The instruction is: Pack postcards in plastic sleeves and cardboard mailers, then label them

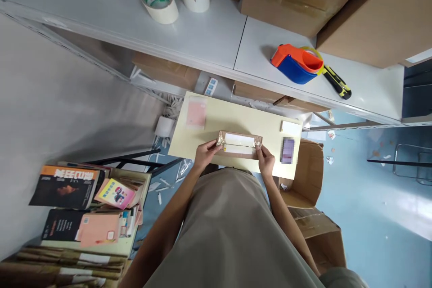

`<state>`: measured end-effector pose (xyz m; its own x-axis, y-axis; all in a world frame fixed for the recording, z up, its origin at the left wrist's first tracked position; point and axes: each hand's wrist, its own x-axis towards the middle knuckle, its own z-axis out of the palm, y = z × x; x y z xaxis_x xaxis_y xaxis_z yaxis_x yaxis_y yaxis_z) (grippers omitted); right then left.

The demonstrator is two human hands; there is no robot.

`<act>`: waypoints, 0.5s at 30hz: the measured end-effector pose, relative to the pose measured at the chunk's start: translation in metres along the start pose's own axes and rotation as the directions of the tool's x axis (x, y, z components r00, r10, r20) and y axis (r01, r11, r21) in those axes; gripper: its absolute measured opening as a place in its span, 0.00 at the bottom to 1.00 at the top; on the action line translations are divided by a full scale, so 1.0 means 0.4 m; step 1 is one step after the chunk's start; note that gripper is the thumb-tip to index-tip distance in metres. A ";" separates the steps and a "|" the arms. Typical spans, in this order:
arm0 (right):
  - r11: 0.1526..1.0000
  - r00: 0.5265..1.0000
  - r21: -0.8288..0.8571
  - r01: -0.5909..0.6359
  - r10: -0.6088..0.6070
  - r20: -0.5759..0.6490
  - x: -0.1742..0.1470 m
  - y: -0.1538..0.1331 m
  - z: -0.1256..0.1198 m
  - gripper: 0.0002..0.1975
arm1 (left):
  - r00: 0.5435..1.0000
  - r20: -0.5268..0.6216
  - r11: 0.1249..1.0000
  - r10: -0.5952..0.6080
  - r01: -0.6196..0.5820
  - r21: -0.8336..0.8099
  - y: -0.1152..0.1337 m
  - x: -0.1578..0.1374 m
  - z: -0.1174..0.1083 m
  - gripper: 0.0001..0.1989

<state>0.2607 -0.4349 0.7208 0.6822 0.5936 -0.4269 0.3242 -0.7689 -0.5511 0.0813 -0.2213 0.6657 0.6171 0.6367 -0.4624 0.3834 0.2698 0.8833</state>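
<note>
Between my two hands is a small flat cardboard box [240, 153] with white paper panels on top and shiny clear tape at both ends. My left hand [204, 154] grips its left end, thumb on top. At the right end my right hand [266, 160] pinches the box in the same way. The box is held at the near edge of a pale yellow table [232, 114]. A pink booklet [196, 113] lies on the table's far left. To the right are a white block [291, 128] and a purple pixelated item [288, 150].
A grey shelf [216, 31] ahead bears two tape rolls [161, 3], an orange and blue tape dispenser [297, 64], a utility knife [337, 83] and large cartons [286, 4]. Books [67, 186] are piled at left. Open cardboard boxes [305, 173] stand on the floor at right.
</note>
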 end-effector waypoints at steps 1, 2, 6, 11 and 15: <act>0.992 0.991 0.128 -0.014 0.031 -0.131 0.004 0.015 0.011 0.48 | 1.000 0.012 1.000 -0.003 0.003 -0.021 -0.003 0.006 -0.003 0.32; 0.971 0.968 0.237 0.003 0.057 -0.245 0.008 0.028 0.021 0.45 | 1.000 0.016 1.000 0.000 0.001 -0.028 -0.004 0.011 -0.004 0.34; 0.919 0.930 0.374 0.124 0.024 -0.368 0.019 0.060 0.035 0.36 | 0.998 -0.041 0.997 0.057 -0.055 0.052 0.009 0.021 -0.006 0.30; 0.908 0.911 0.382 0.174 -0.001 -0.412 0.016 0.072 0.009 0.27 | 0.965 -0.088 0.965 0.248 -0.238 0.112 0.045 0.033 -0.010 0.23; 0.873 0.912 0.449 0.189 0.013 -0.410 0.018 0.109 0.027 0.23 | 0.948 -0.096 0.948 0.304 -0.291 0.130 0.031 0.049 -0.015 0.20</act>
<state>0.2727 -0.4614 0.6859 0.8951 0.4338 -0.1025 0.1179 -0.4521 -0.8841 0.0940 -0.2011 0.6679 0.6358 0.7546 -0.1625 0.2734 -0.0233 0.9616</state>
